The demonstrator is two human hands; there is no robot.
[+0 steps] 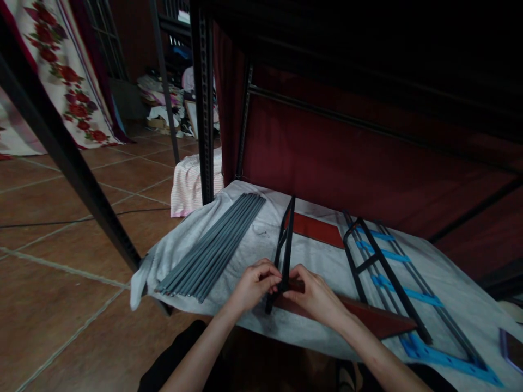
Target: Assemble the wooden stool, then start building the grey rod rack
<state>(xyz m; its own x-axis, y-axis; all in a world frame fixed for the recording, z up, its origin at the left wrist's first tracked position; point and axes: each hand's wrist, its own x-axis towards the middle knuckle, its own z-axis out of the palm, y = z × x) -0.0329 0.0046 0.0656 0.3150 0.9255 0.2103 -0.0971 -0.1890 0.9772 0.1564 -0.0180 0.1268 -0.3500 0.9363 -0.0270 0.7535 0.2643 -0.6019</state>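
Observation:
A black metal frame (289, 234) stands on edge on the cloth-covered surface, beside a reddish-brown board (368, 316) near the front edge. At the near part of this frame, my left hand (261, 280) is closed in a pinch; whatever lies between its fingertips is too small to make out. From the other side, my right hand (312, 291) has its thumb and fingers closed around the frame's bar where it meets the board. A second brown board (316, 228) lies flat behind. To the right, another black frame (373, 261) with a crossbar rests against the long board.
A bundle of grey rods (216, 245) lies on the left of the pale cloth (257, 253). Blue connector strips (408, 294) with thin dark rods sit at right, near a phone-like object (510, 348). Dark metal posts (204, 109) and a maroon curtain (347, 147) surround the surface.

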